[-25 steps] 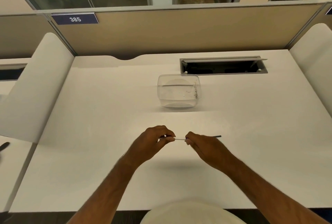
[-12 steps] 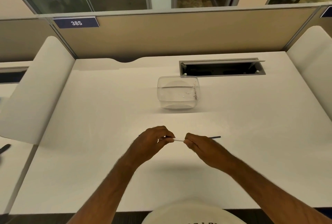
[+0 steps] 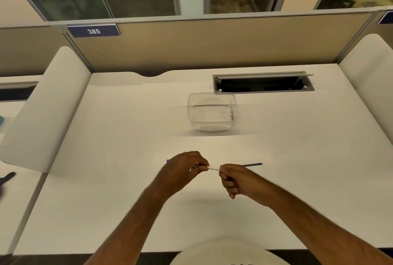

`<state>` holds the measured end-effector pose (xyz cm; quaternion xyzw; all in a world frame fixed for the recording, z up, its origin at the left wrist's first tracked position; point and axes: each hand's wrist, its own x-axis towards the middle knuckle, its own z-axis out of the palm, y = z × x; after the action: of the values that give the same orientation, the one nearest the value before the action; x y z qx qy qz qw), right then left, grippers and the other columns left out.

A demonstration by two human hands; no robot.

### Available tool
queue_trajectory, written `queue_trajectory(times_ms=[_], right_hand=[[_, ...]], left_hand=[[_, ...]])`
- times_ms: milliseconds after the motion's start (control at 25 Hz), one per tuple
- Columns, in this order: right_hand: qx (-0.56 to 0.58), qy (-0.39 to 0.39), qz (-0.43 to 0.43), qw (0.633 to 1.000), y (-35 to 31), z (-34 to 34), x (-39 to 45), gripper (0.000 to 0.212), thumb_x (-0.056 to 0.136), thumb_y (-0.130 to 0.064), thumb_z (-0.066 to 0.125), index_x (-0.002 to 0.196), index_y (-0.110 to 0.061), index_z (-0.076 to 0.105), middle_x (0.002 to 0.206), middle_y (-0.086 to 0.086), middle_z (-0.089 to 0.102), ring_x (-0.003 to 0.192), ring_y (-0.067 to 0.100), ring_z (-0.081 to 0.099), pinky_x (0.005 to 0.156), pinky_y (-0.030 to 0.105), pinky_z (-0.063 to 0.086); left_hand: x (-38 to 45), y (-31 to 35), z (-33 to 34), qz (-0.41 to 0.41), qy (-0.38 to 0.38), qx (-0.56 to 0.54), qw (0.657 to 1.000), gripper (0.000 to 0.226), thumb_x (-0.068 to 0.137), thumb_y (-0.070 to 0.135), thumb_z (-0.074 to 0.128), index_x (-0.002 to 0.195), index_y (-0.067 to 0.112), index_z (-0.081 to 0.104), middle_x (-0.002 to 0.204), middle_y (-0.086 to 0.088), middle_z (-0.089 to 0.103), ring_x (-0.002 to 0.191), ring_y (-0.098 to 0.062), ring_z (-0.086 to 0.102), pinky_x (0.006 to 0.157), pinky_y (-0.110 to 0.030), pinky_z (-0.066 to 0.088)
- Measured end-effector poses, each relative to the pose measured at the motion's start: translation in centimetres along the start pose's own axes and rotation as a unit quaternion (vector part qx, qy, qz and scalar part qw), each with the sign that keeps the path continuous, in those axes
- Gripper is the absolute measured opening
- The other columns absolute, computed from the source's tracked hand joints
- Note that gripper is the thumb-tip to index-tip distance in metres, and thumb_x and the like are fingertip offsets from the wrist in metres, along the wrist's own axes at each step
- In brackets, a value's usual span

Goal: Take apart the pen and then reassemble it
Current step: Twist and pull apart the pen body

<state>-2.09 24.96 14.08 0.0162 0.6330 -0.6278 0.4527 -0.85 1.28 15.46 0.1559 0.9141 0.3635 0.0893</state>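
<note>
Both hands hold a thin pen above the white desk point(image 3: 127, 179), near its front edge. My left hand point(image 3: 182, 171) is closed on the pen's left part, and a small purple end point(image 3: 168, 161) sticks out past its knuckles. A short white section of the pen point(image 3: 213, 168) shows between the two hands. My right hand point(image 3: 234, 178) pinches the pen's right part, and a thin dark rod point(image 3: 252, 165) pokes out to the right beyond it. How the pen's parts join inside the hands is hidden.
A clear plastic container point(image 3: 212, 111) stands on the desk behind the hands. A grey cable hatch point(image 3: 263, 83) lies open at the back right. White side dividers point(image 3: 46, 107) flank the desk, and a tan partition point(image 3: 212, 43) closes the back.
The hands stay in nearly the same place. The purple end now shows past my left hand's knuckles, and my right hand's lower fingers have curled down a little.
</note>
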Motion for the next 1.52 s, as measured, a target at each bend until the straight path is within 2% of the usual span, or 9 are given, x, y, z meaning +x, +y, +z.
queue_trajectory(times_ms=[120,320,480,560,680,840,1160,1400,1520], right_hand=[[-0.227,0.045,-0.053,0.971,-0.3,-0.2,-0.4,0.033,0.11,-0.04,0.035,0.082,-0.025,0.045,0.066,-0.011,0.043,0.057,0.012,0.035,0.058,0.027,0.038],[-0.737,0.221,-0.285,0.572,1.0,-1.2,-0.2,0.025,0.107,-0.033,0.043,0.087,-0.024,0.054,0.065,-0.004,0.049,0.05,0.02,0.042,0.048,0.038,0.039],[-0.311,0.075,-0.145,0.936,0.5,-0.4,-0.3,0.035,0.112,-0.035,0.033,0.088,-0.019,0.053,0.068,-0.003,0.053,0.056,0.014,0.045,0.056,0.031,0.039],[-0.105,0.02,-0.085,0.991,0.1,-0.2,-0.2,0.038,0.113,-0.028,0.033,0.087,-0.01,0.055,0.068,0.002,0.051,0.056,0.015,0.042,0.055,0.028,0.038],[-0.278,0.045,-0.123,0.952,0.3,-0.5,-0.2,0.034,0.112,-0.033,0.034,0.086,-0.015,0.047,0.067,-0.006,0.044,0.059,0.019,0.037,0.056,0.028,0.034],[-0.714,0.212,-0.292,0.601,1.8,-1.7,-0.1,0.027,0.107,-0.038,0.044,0.083,-0.025,0.049,0.063,-0.005,0.042,0.046,0.018,0.038,0.044,0.034,0.034],[-0.35,0.067,-0.159,0.921,0.7,-0.4,-0.5,0.035,0.111,-0.043,0.029,0.084,-0.026,0.044,0.069,0.008,0.06,0.059,0.01,0.049,0.062,0.03,0.044],[-0.689,0.216,-0.314,0.616,1.3,-2.2,0.8,0.04,0.108,-0.049,0.032,0.082,-0.026,0.051,0.059,-0.003,0.05,0.044,0.018,0.043,0.045,0.032,0.031],[-0.69,0.224,-0.334,0.602,1.3,-2.3,0.6,0.035,0.106,-0.047,0.039,0.086,-0.027,0.059,0.061,-0.005,0.053,0.044,0.017,0.044,0.044,0.032,0.035]], left_hand=[[-0.1,-0.5,-0.2,-0.013,-0.013,-0.008,1.0,0.009,0.098,0.032,0.066,0.102,0.031,0.074,0.094,0.014,0.069,0.091,-0.007,0.062,0.081,-0.026,0.052],[-0.1,-0.7,-0.2,-0.037,-0.019,-0.091,0.995,0.008,0.097,0.027,0.068,0.099,0.027,0.076,0.09,0.01,0.069,0.089,-0.011,0.061,0.076,-0.019,0.047],[0.1,-0.8,0.1,-0.027,-0.023,-0.06,0.998,0.009,0.098,0.032,0.066,0.101,0.03,0.074,0.092,0.013,0.068,0.09,-0.009,0.063,0.082,-0.031,0.054],[0.1,-0.7,0.1,-0.024,-0.026,-0.036,0.999,0.01,0.098,0.036,0.065,0.102,0.033,0.073,0.093,0.016,0.067,0.091,-0.007,0.063,0.082,-0.033,0.054],[0.1,-0.8,0.1,-0.02,-0.03,-0.029,0.999,0.01,0.098,0.037,0.064,0.103,0.033,0.073,0.093,0.016,0.067,0.09,-0.007,0.063,0.081,-0.034,0.055],[-0.1,-1.1,0.3,-0.055,-0.042,-0.083,0.994,0.009,0.096,0.034,0.068,0.099,0.032,0.076,0.09,0.012,0.071,0.086,-0.011,0.063,0.078,-0.032,0.054],[-0.5,-0.8,0.7,-0.038,-0.017,-0.042,0.998,0.009,0.097,0.034,0.067,0.1,0.031,0.075,0.09,0.013,0.069,0.087,-0.009,0.063,0.078,-0.03,0.054],[0.0,-0.7,-0.2,-0.048,-0.036,-0.088,0.994,0.01,0.097,0.029,0.068,0.096,0.032,0.077,0.084,0.014,0.072,0.083,-0.007,0.061,0.071,-0.013,0.044],[0.2,-0.7,-0.4,-0.071,-0.043,-0.108,0.991,0.011,0.095,0.031,0.07,0.09,0.038,0.077,0.084,0.015,0.073,0.08,-0.005,0.061,0.07,-0.014,0.045]])
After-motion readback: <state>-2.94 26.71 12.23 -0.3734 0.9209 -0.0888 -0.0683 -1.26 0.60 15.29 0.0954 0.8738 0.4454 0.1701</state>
